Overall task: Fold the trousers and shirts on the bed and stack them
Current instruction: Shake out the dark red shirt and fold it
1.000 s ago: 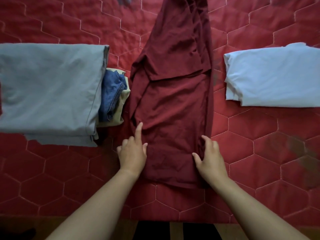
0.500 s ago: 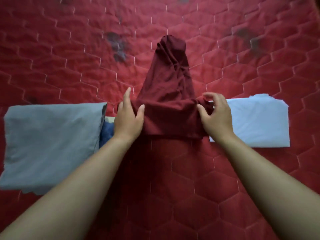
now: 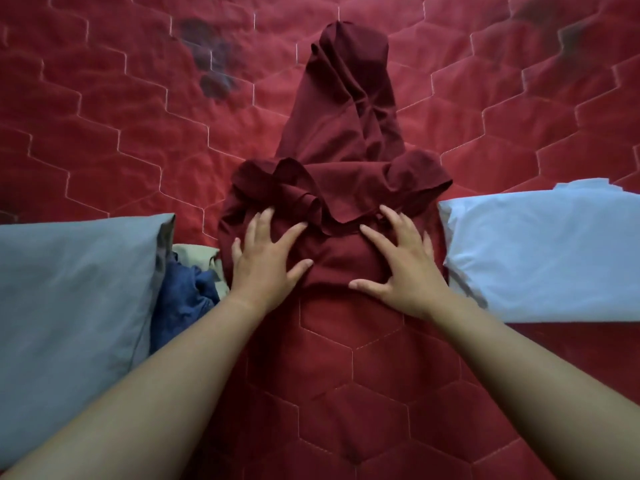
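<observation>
My left hand (image 3: 266, 261) and right hand (image 3: 401, 265) lie flat, fingers spread, pressing the folded near end of the maroon soft cloth garment (image 3: 339, 140) mid-bed; its far end is bunched, creased. Red hexagon-quilted bedspread (image 3: 121, 116) beneath. Folded grey cloth (image 3: 76, 289) left, rumpled blue denim piece (image 3: 187, 303) beside it, folded pale-blue shirt (image 3: 547, 251) right.

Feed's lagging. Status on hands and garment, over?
Left hand, right hand flat on maroon garment, no grip. Near end folded, far end bunched. Grey fold, pale blue fold flank it.
</observation>
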